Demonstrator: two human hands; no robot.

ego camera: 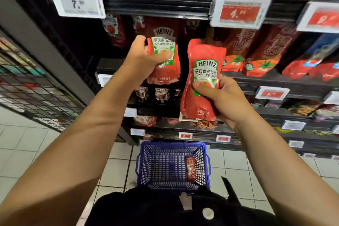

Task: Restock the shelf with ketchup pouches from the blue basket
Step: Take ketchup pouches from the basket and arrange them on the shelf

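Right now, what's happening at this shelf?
A person is restocking ketchup. The left hand grips one Heinz pouch up at the shelf, and the right hand holds a second Heinz pouch just in front. The blue basket on the floor below has one small red packet left.

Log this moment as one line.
left hand holds ketchup pouch | right hand holds second pouch | blue basket: one packet

Bright store light, blurred warped edges
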